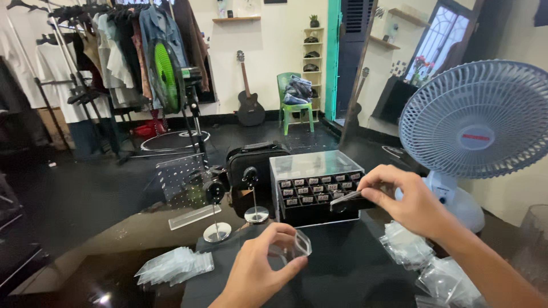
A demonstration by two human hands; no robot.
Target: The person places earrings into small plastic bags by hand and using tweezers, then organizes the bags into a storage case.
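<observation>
With the left hand (257, 274) pinching a small clear bag (297, 246) above the desk (342, 274), the right hand (408, 199), its grip closed on the half-drawn little drawer (349, 201), should slide it out level.

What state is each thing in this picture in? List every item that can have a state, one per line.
Left hand: closed on a small clear bag.
Right hand: gripping a small black drawer, pulled partly out.
Drawer cabinet: upright, other drawers pushed in.
White desk fan: upright; cannot tell if running.
Green standing fan: upright; cannot tell if running.
Black case: closed.
</observation>
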